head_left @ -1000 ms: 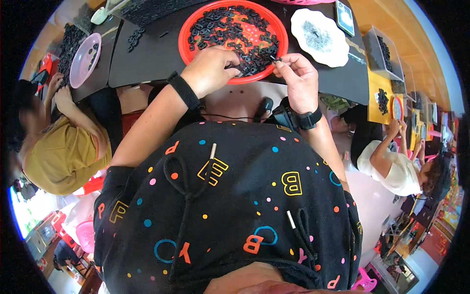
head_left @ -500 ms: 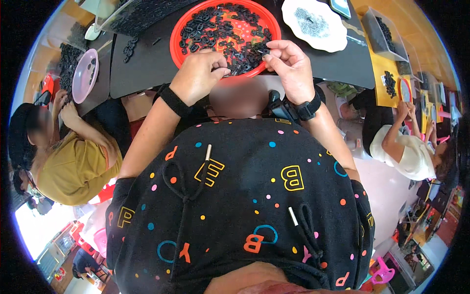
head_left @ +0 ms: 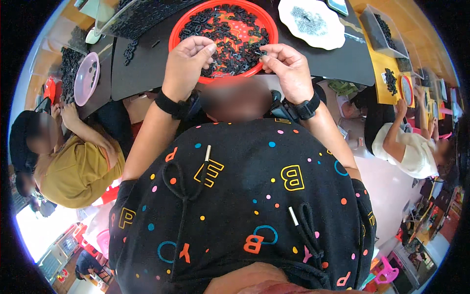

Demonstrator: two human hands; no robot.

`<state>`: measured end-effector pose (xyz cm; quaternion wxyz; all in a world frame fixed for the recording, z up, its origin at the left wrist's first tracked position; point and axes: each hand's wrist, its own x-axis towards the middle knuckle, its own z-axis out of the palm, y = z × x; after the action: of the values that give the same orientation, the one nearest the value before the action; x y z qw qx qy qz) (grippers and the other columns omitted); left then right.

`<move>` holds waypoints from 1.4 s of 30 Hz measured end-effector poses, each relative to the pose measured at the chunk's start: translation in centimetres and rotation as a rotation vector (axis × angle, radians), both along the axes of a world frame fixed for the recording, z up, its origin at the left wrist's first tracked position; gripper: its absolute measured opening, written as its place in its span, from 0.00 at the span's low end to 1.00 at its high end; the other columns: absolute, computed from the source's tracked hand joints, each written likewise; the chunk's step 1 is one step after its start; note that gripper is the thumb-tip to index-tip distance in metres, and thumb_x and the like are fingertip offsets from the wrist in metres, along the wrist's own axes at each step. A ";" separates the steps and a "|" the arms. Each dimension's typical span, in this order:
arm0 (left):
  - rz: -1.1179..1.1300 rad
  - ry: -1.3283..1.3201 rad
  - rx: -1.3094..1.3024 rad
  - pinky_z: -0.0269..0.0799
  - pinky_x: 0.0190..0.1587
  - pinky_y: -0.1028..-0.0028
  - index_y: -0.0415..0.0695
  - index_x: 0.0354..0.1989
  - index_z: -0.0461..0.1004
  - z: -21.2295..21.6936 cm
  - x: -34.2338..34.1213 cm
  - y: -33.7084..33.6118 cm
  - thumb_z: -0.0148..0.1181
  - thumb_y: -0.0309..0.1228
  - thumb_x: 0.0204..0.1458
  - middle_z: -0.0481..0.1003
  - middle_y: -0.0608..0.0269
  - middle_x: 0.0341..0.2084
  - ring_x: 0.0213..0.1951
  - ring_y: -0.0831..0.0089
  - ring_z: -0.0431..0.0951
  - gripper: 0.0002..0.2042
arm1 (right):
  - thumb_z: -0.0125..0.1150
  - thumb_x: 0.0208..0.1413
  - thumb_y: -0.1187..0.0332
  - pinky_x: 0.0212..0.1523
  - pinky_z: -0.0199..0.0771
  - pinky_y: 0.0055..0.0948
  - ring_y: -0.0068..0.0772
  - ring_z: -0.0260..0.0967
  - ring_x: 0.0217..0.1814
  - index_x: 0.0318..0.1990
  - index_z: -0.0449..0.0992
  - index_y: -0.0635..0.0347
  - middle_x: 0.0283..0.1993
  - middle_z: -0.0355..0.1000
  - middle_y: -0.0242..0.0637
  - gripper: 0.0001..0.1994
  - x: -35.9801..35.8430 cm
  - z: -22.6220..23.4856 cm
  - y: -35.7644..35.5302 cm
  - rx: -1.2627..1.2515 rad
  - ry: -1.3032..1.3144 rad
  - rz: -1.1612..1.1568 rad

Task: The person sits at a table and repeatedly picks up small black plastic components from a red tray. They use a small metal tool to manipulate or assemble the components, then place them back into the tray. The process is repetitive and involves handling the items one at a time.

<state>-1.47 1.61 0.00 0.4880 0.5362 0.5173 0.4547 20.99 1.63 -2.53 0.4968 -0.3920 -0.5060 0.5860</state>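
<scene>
A round red tray (head_left: 175,36) full of several small black parts (head_left: 223,34) sits on the dark table (head_left: 147,73) right in front of me. My left hand (head_left: 185,63) rests curled on the tray's near rim, fingers closed among the parts. At the tray's near right edge my right hand (head_left: 289,68) pinches one small black part (head_left: 263,52) between thumb and fingertips. Each wrist carries a black band.
A white plate (head_left: 313,22) with small dark pieces lies to the tray's right. A pink bowl (head_left: 87,78) and piles of black parts lie at left. One person in a yellow shirt (head_left: 73,166) sits on my left, another in white (head_left: 411,152) on my right.
Both hands have come closer together at the tray's near rim. My right hand has lifted a small black part out of the pile and now holds it at the rim.
</scene>
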 end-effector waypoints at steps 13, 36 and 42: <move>-0.219 -0.023 -0.148 0.63 0.28 0.87 0.43 0.37 0.74 -0.2 3.3 -2.5 0.55 0.33 0.55 0.73 0.74 0.25 0.25 0.88 0.68 0.08 | 0.56 0.53 0.77 0.32 0.68 0.16 0.15 0.68 0.30 0.42 0.74 0.64 0.29 0.72 0.28 0.09 -0.9 0.6 -1.8 0.080 -0.057 0.122; -0.227 0.036 -0.107 0.58 0.21 0.87 0.44 0.33 0.74 -1.2 4.3 -7.9 0.57 0.31 0.53 0.70 0.77 0.22 0.21 0.89 0.64 0.05 | 0.58 0.52 0.77 0.30 0.68 0.15 0.14 0.67 0.28 0.38 0.76 0.63 0.29 0.73 0.27 0.06 0.2 -0.7 -7.0 0.089 -0.078 0.178; -0.224 -0.127 -0.173 0.61 0.23 0.87 0.42 0.36 0.73 -1.3 4.9 -7.9 0.56 0.30 0.54 0.71 0.74 0.24 0.23 0.88 0.67 0.06 | 0.58 0.52 0.76 0.29 0.69 0.16 0.15 0.67 0.27 0.39 0.76 0.64 0.29 0.74 0.29 0.07 0.9 -1.1 -7.3 0.034 -0.020 0.102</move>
<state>3.43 -6.32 -1.27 0.6120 0.5166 0.4595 0.3839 21.86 -5.66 -3.65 0.4678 -0.3630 -0.5403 0.5979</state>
